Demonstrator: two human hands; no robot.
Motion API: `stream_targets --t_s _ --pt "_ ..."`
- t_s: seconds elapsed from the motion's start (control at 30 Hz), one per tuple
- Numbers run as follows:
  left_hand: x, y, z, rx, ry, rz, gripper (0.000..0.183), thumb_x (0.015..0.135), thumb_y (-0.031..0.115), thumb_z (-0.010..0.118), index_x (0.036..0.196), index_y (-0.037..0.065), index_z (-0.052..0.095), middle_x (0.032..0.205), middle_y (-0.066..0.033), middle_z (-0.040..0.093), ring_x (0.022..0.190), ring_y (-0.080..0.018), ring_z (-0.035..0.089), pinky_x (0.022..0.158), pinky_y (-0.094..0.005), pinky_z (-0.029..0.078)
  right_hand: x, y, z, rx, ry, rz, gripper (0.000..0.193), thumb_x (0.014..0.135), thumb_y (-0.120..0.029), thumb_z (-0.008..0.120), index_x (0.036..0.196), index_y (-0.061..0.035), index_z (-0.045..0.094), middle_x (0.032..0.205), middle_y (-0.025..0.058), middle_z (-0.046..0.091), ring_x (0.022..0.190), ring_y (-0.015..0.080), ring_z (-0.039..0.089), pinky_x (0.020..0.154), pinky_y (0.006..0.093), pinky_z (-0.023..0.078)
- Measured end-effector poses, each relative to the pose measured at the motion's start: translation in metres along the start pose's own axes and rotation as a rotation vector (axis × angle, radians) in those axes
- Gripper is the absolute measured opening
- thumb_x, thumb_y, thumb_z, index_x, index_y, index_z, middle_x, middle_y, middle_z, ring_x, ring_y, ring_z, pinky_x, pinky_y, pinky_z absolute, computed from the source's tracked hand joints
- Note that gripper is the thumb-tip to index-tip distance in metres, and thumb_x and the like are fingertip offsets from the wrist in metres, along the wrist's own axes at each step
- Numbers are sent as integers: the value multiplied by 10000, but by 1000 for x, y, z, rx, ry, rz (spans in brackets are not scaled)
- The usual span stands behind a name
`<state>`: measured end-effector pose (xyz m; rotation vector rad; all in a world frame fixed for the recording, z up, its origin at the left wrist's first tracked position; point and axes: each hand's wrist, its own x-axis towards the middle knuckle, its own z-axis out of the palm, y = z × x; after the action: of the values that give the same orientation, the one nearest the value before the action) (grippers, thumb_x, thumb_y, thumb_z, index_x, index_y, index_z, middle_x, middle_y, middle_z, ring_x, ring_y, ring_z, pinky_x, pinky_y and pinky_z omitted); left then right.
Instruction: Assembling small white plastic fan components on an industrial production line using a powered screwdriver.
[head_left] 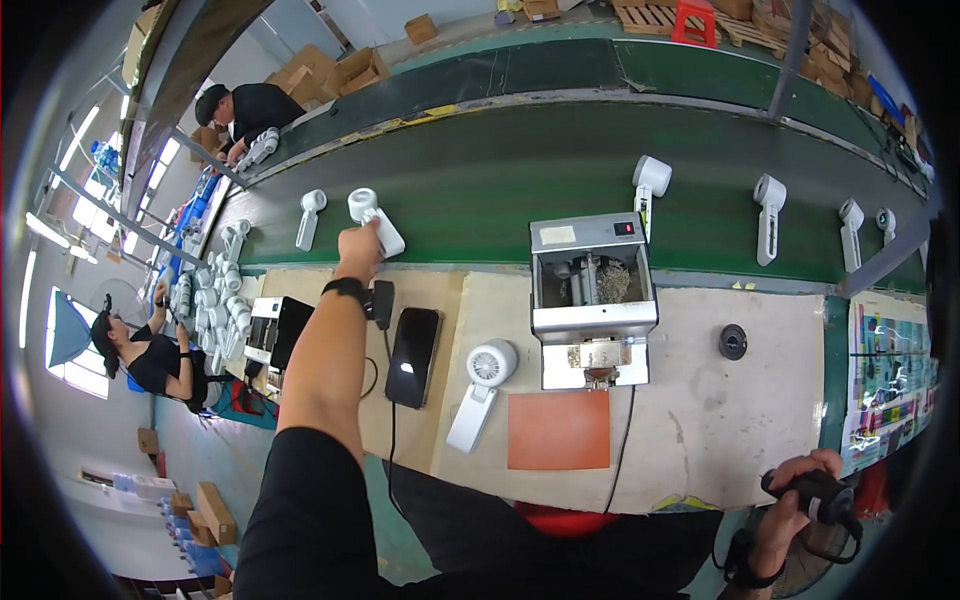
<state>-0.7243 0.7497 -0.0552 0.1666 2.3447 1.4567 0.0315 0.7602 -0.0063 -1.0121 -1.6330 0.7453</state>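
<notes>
My left arm reaches forward over the worktable to the green conveyor belt. There my left hand (358, 247) has its fingers closed on a white handheld fan (387, 232), its round head pointing away from me. At the lower right, beside the table's near corner, my right hand (785, 508) is wrapped round a black corded electric screwdriver (825, 498). Another white handheld fan (482, 375) lies on the table, grille up, between a black phone (414, 357) and an orange-red mat (559, 430). Behind the mat stands a metal screw feeder (592, 318) with screws in its tray.
More white fans lie along the conveyor belt (480, 190), left and right. A black round part (733, 342) sits on the table's right side. Piled fans (212, 310) stand at left, near a seated person (155, 360). Another person (245, 112) works at the far left.
</notes>
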Motion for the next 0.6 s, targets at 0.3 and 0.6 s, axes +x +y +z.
stream_targets --t_s 0.3,0.6 --pt "-195 -14 -77 -966 -564 89 291 1089 325 548 1279 119 627 1109 -40 694 932 -182 681 815 -334 571 41 -53 51 122 -146 188 661 969 -291 732 1478 17 443 1258 126 622 1157 230 580 1060 402 444" --pt "-330 -50 -79 -1103 -821 13 341 1106 352 487 1312 102 590 1133 -77 656 860 -209 637 774 -367 522 29 -197 8 656 -384 -681 54 772 -51 761 815 -69 733 647 12 675 538 144 665 475 255 517"
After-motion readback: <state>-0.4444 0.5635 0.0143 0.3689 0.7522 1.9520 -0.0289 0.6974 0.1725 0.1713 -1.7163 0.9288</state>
